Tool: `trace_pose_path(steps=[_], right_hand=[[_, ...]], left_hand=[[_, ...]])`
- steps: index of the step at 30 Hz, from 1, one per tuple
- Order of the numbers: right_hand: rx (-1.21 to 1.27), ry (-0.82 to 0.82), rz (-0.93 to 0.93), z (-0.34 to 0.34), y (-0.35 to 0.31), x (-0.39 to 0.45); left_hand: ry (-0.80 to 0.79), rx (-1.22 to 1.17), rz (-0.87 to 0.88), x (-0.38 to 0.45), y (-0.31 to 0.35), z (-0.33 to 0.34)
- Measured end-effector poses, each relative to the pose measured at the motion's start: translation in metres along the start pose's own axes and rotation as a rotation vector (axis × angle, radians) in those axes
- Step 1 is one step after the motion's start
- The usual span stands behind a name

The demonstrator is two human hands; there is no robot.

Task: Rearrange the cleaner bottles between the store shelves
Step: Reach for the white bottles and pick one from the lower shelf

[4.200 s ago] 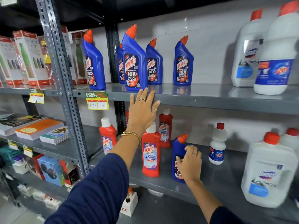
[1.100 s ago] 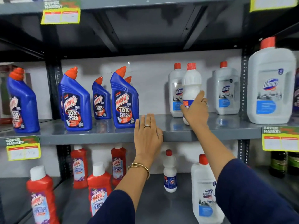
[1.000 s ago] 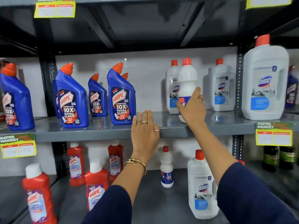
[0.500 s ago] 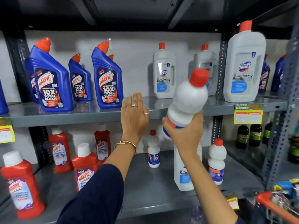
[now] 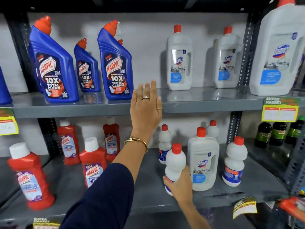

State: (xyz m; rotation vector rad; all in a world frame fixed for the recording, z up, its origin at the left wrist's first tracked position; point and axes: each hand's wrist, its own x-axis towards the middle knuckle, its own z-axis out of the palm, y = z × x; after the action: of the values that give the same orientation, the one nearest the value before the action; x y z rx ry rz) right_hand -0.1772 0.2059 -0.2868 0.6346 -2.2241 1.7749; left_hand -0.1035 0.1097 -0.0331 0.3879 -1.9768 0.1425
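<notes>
My right hand (image 5: 179, 185) is wrapped round the lower body of a small white bottle (image 5: 175, 164), upright, low over the front of the lower shelf (image 5: 148, 192), just left of the white jug (image 5: 203, 162); my left hand (image 5: 146, 107) lies flat and open on the edge of the upper shelf (image 5: 206, 104), gripping nothing, only steadying me; to do this well I judge I should set the base down square on the bare grey metal, clear of the jug, and let go only once it stands; the bottle is smooth, glossy plastic, waisted in the middle, with a red cap; the painted steel looks slick, so a tilted base could skid.
</notes>
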Motion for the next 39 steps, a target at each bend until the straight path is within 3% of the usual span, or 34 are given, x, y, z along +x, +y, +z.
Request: trace_pose_path(steps=[19, 23, 29, 39], right_hand=[[0.013, -0.132, 0.013, 0.013, 0.019, 0.01], [0.031, -0.012, -0.025, -0.009, 0.01, -0.001], [-0.203, 0.285, -0.081, -0.05, -0.006, 0.025], [-0.184, 0.293, 0.122, -0.057, 0.006, 0.045]], left_hand=[[-0.045, 0.045, -0.005, 0.0, 0.001, -0.001], [-0.083, 0.058, -0.011, 0.0, 0.005, -0.006], [-0.133, 0.084, -0.083, 0.003, 0.022, -0.007], [-0.084, 0.065, -0.014, 0.0, 0.041, 0.007]])
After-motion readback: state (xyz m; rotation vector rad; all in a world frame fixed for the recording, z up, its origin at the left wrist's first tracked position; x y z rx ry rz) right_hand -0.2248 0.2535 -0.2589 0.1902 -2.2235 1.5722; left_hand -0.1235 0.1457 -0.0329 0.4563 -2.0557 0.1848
